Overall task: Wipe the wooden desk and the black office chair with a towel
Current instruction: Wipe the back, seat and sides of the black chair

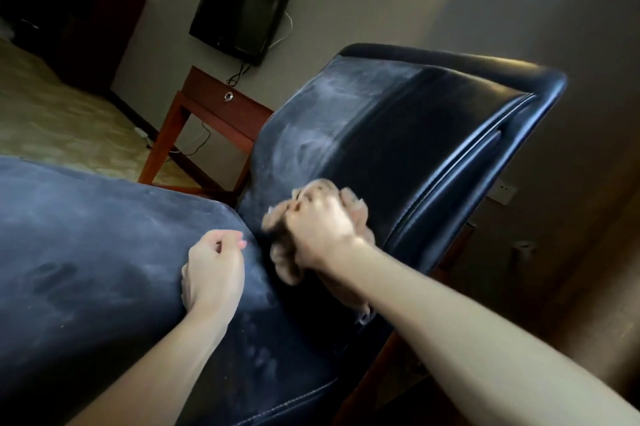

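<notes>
a black chair (398, 120) fills the middle of the frame, its seat cut off at the left and bottom edges and its backrest leaning toward the upper right. the right hand (320, 228) is closed around a bunched brownish towel (287, 263), pressed against the lower part of the backrest just above the crease where it meets the seat. the towel and the fingers are blurred, so the towel's folds and full extent are hard to make out, and part of it is hidden under the hand and wrist. the left hand (213, 269) rests on the seat just left of the towel, fingers loosely curled with nothing in it. both bare forearms enter from the bottom edge. pale dusty streaks mark the seat and the left half of the backrest; the right half looks darker and glossier. behind the chair, in the middle left of the frame, stands a reddish wooden desk (221, 103), partly hidden by the backrest. a dark television (240, 10) hangs on the wall above it. the upper left corner is too dark to read.
</notes>
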Demonstrator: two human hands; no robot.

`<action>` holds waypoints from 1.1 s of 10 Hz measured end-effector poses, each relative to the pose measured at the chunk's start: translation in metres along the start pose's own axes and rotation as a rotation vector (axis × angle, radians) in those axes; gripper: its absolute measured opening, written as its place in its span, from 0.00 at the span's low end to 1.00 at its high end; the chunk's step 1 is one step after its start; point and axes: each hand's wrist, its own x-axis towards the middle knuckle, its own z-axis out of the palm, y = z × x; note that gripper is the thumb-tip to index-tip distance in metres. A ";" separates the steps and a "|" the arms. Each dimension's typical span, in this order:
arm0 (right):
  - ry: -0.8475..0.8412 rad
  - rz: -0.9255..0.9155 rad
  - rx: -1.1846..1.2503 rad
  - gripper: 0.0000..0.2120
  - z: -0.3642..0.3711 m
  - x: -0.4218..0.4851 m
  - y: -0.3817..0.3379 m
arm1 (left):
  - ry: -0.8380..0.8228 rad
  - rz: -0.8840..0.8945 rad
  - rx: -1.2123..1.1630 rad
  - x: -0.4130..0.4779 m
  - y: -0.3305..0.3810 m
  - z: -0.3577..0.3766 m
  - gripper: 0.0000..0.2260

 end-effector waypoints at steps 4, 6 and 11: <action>0.432 -0.262 0.108 0.16 -0.037 -0.008 0.015 | -0.034 0.027 -0.027 -0.009 -0.001 0.004 0.15; 0.473 0.181 0.032 0.18 -0.128 0.071 0.161 | -0.008 -0.022 -0.207 -0.015 0.012 0.014 0.16; 0.084 0.059 0.400 0.25 -0.088 0.107 0.198 | -0.094 -0.060 -0.242 0.020 0.002 0.026 0.09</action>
